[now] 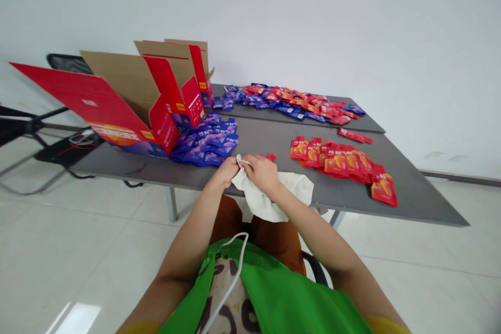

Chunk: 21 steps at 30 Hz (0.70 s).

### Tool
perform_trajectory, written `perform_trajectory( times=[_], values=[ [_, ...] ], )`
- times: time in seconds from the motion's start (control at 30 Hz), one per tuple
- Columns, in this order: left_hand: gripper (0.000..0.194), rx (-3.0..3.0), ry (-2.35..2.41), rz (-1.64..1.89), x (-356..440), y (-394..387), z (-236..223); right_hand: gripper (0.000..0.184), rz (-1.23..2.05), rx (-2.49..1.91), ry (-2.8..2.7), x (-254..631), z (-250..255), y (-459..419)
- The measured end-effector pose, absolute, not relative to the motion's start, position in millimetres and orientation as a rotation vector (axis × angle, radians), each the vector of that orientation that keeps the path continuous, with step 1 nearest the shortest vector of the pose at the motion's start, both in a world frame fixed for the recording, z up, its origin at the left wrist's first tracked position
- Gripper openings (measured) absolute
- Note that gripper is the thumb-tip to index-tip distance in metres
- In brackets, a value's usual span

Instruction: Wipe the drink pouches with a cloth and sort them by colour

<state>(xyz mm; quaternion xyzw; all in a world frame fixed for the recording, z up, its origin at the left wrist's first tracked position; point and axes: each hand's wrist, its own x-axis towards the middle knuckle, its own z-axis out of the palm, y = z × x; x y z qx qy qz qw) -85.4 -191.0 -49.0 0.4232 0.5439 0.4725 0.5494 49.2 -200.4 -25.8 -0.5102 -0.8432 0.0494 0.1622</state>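
"What did you have in the grips?"

"Through the head view, I had the left grip and the right grip both closed on an off-white, soft fabric cloth. They pinched its bunched upper end at the bench's near edge, and the rest spread beneath my right forearm."

"Anything in the way?"

"The right grip partly covered a small red piece just beyond it. A thin white cable looped over the green vest."

"How many boxes?"

"Three open cardboard boxes, red outside and brown inside, in a line on the left, flaps raised. The nearest partly hid the others."

"And the pouches?"

"One pile of glossy blue-purple pouches sat against the boxes; overlap beat my count. At the back lay one long mixed heap, red and blue. On the right ran one overlapping row of red-and-orange pouches, also too layered to count surely, with one pouch angled at its near end. A single flat red pouch lay just behind the row."

"Any writing?"

"White Chinese characters on the row and the pile, too small for me to read surely. The boxes carried yellow labels, illegible too."
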Motion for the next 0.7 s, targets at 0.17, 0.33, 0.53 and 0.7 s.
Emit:
perform_trajectory(
  times=[0.17,0.33,0.53,0.7],
  values=[
    [0.017,0.900,1.252,1.062,-82.0,-192.3,-51.4,0.041,0.106,-1.730,-2.363,58.7,-18.7,-171.9],
    [0.015,0.801,1.226,1.133,-80.4,-195.1,-46.9,0.035,0.036,-1.920,-2.265,73.9,-5.1,-150.0],
    [0.019,0.788,1.336,1.163,-73.9,-189.4,-48.3,0.035,-0.039,-1.537,-2.476,75.2,7.5,-180.2],
    [0.010,0.942,1.303,1.211,-78.1,-188.7,-55.4,0.038,-0.016,-1.185,-2.770,71.1,0.3,-193.6]
  ],
)
